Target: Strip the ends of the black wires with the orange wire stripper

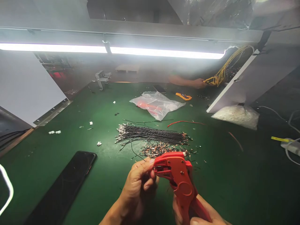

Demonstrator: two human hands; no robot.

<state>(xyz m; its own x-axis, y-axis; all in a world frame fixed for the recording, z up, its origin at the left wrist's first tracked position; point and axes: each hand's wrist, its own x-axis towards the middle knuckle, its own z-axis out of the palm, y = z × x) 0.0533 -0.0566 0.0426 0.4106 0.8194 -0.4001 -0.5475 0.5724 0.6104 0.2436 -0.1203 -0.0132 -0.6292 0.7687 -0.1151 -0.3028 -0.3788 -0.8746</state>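
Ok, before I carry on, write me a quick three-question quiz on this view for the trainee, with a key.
1. Which hand grips the red wire stripper?
2. True or false: the black smartphone lies to the right of the bundle of black wires.
3. In the picture, what lies just below that bundle?
a) the light tubes
b) the short wire offcuts
c) the yellow-orange hand tool

Key: 1. The right hand. 2. False: the smartphone lies to its left. 3. b.
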